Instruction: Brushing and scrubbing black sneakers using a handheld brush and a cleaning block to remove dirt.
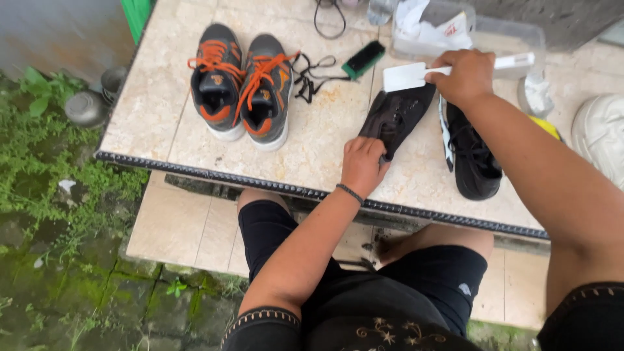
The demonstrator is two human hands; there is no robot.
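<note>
My left hand point(363, 164) presses down on the near end of a dark shoe insole point(395, 116) that lies flat on the beige tiled table point(156, 123). My right hand point(463, 77) grips the handle of a white brush point(411, 75), whose head rests on the far end of the insole. A black sneaker point(473, 162) lies just right of the insole, under my right forearm.
A grey pair of sneakers with orange laces point(242, 84) stands at the table's left. Loose black laces point(311, 73), a green-and-black brush point(364, 60) and a clear plastic box point(455, 32) sit at the back. A white shoe point(601, 133) is at far right. Mossy ground lies left.
</note>
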